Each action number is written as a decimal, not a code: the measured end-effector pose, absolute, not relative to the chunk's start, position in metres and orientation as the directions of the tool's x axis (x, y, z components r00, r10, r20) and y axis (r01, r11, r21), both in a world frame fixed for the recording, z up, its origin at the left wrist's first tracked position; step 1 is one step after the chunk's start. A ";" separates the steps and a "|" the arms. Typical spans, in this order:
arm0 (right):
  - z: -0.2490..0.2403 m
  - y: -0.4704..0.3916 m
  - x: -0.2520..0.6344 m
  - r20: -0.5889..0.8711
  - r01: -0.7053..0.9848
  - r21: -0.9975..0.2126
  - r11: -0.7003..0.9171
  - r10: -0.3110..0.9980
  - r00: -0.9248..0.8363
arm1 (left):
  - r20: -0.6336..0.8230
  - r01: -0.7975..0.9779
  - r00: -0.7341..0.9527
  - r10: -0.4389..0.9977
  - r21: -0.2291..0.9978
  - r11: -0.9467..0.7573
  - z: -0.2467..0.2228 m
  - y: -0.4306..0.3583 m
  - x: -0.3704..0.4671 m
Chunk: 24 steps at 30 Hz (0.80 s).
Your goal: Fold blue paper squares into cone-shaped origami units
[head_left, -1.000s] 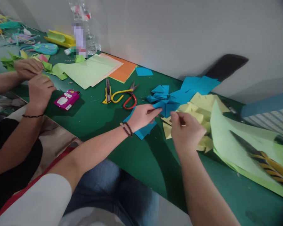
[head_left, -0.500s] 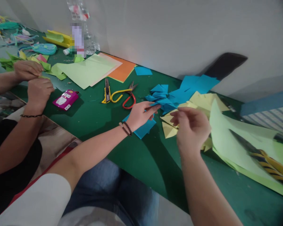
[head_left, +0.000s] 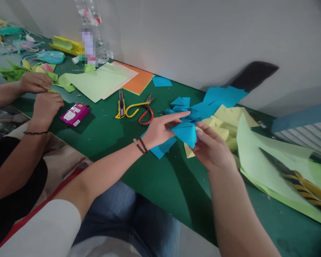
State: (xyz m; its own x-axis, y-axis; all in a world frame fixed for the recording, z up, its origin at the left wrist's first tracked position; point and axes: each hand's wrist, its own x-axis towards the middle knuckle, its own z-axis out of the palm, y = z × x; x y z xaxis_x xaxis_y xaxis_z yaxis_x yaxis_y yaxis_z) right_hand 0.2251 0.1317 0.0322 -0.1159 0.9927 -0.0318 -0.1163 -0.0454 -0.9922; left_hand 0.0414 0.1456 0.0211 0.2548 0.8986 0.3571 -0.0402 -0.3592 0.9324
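Observation:
A folded piece of blue paper (head_left: 186, 133) hangs between my two hands above the table. My right hand (head_left: 212, 142) pinches its right edge with thumb and fingers. At its left edge my left hand (head_left: 160, 130) grips it, index finger stretched out above; the other fingertips are partly hidden behind the paper. Below my left hand lie flat blue paper squares (head_left: 164, 147). Just beyond my hands is a pile of folded blue pieces (head_left: 181, 103). Folded yellow paper pieces (head_left: 222, 125) sit behind my right hand.
Scissors (head_left: 146, 107) and a yellow utility knife (head_left: 120, 105) lie ahead of my left hand. A purple box (head_left: 75, 114) is further left, near a co-worker's hands (head_left: 44, 96). Green paper sheets (head_left: 278, 160) with a black-and-yellow tool (head_left: 302, 184) on top lie right. A plastic bottle (head_left: 103, 46) stands by the wall.
The folded blue paper has been lifted off the pile and turned toward me. My right hand has closed on its edge, and my left index finger has stretched out.

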 end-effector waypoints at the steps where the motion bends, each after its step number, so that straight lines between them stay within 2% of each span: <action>1: 0.032 0.133 0.226 -0.010 -0.131 -0.991 -0.024 0.994 -0.106 | 0.271 -0.102 0.272 0.923 0.962 -0.252 0.022 0.147 0.042; 3: 0.032 0.134 0.226 0.037 -0.157 -0.987 0.028 0.998 -0.053 | 0.048 -0.222 0.350 0.936 0.974 0.033 0.024 0.151 0.041; 5: 0.034 0.134 0.226 0.101 -0.146 -0.984 0.103 0.995 0.025 | -0.158 -0.313 0.463 0.872 0.891 0.328 0.025 0.155 0.039; 6: 0.034 0.134 0.225 0.139 -0.122 -0.982 0.147 0.988 0.069 | -0.223 -0.338 0.520 0.825 0.833 0.438 0.025 0.156 0.037; 8: 0.035 0.133 0.224 0.211 -0.063 -0.973 0.221 0.967 0.141 | -0.261 -0.363 0.596 0.760 0.756 0.545 0.024 0.157 0.035; 12: 0.034 0.132 0.222 0.264 -0.019 -0.963 0.270 0.951 0.159 | -0.237 -0.397 0.560 0.794 0.765 0.508 0.021 0.157 0.035; 16: 0.030 0.132 0.223 0.214 -0.058 -0.974 0.218 0.975 0.060 | -0.237 -0.393 0.501 0.832 0.795 0.463 0.019 0.158 0.036; 19: 0.029 0.132 0.225 0.178 -0.112 -0.978 0.175 0.984 -0.012 | -0.216 -0.364 0.536 0.816 0.813 0.455 0.019 0.158 0.034; 24: 0.028 0.135 0.226 0.141 -0.152 -0.979 0.139 0.990 -0.003 | -0.212 -0.274 0.621 0.755 0.843 0.462 0.020 0.158 0.030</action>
